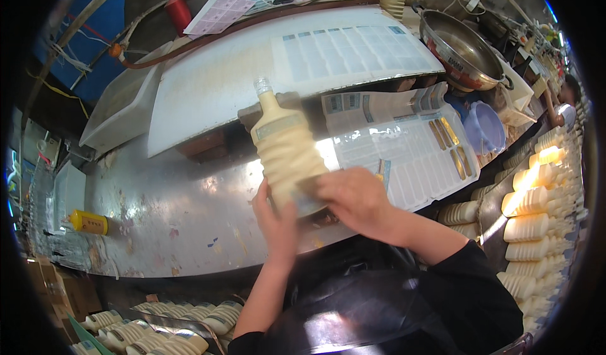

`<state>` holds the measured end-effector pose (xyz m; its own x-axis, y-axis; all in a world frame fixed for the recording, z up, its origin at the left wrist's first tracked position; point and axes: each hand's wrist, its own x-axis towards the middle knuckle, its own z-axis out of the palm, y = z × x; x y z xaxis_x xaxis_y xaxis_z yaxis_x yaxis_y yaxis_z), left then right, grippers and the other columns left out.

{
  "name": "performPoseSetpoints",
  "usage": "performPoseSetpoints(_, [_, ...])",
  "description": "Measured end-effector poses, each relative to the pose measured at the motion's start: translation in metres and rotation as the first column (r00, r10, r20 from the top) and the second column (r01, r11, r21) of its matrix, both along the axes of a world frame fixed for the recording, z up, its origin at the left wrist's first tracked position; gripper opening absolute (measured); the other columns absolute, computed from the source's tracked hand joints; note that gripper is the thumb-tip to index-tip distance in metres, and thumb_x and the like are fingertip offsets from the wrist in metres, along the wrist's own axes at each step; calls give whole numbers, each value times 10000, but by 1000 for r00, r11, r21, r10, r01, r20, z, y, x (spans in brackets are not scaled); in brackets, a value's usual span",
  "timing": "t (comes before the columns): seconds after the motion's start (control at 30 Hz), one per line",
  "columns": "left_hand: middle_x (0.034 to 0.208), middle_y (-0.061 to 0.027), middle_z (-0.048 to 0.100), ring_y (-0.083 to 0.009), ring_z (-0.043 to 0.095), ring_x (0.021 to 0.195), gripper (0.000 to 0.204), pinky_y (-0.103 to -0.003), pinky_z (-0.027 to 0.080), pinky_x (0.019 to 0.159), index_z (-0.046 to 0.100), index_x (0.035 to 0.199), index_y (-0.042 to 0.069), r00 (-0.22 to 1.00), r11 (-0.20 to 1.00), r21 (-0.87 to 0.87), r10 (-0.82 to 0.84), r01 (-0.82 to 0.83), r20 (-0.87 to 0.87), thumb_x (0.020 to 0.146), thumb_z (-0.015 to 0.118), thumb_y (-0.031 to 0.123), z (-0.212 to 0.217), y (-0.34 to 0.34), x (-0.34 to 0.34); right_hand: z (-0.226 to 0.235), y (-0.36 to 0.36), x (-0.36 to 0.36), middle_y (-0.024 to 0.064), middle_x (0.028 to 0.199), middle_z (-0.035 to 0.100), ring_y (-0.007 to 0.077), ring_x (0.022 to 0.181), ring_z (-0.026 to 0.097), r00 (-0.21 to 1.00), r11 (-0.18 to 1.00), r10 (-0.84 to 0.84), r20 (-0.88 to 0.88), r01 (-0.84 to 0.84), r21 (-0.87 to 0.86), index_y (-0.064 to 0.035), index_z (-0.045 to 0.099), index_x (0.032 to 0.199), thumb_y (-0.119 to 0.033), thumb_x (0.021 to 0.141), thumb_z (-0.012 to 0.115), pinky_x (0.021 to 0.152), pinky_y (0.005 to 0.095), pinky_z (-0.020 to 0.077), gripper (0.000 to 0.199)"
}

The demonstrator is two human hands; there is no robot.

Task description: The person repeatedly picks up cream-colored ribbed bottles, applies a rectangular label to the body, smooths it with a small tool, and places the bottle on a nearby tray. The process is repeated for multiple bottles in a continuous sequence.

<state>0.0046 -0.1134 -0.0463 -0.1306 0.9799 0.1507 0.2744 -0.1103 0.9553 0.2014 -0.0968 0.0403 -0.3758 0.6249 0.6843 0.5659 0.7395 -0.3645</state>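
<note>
A cream-coloured ribbed bottle lies across the metal table, its clear-topped neck pointing away from me. Its shoulder rests by a brown block, and a bluish-grey band crosses it there. My left hand is closed around the lower left side of the bottle. At the lower right side, my right hand has its fingers bent together against the surface. Something dark shows under those fingertips, too blurred to name. Near the base is a bluish patch, partly smeared by motion. Just right of my right hand lies a translucent sheet with blue and gold strips.
A white board bearing another pale sheet slants across the back. At right are a metal pan and a purple bucket. A yellow bottle lies at left. Many cream bottles are stacked right and below.
</note>
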Motion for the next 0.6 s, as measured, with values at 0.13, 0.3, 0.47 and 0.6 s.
performPoseSetpoints(0.13, [1454, -135, 474, -229, 449, 1334, 614, -378, 345, 1155, 380, 1537, 9, 941, 999, -37, -7, 20, 338, 987, 608, 154, -6, 2, 0, -6, -24, -9, 54, 1024, 736, 238, 950, 722, 982, 982, 185, 34, -186, 27, -81, 740, 976, -22, 735, 755, 778, 356, 552, 248])
performPoseSetpoints(0.3, [1387, -126, 562, -200, 586, 1205, 411, -336, 487, 1023, 500, 1417, 4, 846, 988, -154, 75, 9, 528, 1010, 521, 58, 19, -4, -6, 22, -8, -25, 90, 896, 636, 256, 833, 645, 995, 997, 64, 77, -68, 42, -4, 655, 1014, -109, 748, 678, 715, 364, 488, 286])
performPoseSetpoints(0.47, [1293, -127, 629, -196, 615, 1149, 400, -328, 497, 996, 545, 1378, -24, 754, 980, -155, 6, 127, 657, 990, 474, 39, -7, -7, -23, 13, -27, -49, 65, 863, 615, 213, 786, 614, 924, 984, 156, 350, -175, 24, -28, 638, 978, -141, 774, 645, 727, 317, 451, 233])
performPoseSetpoints(0.6, [1348, -145, 594, -233, 593, 1211, 526, -359, 469, 1053, 506, 1417, -41, 826, 981, -97, -88, 170, 557, 894, 508, 11, -20, -9, -31, 25, -17, -45, 75, 893, 666, 242, 749, 645, 953, 978, 188, 237, -158, -140, -60, 653, 1061, -74, 765, 670, 693, 368, 486, 296])
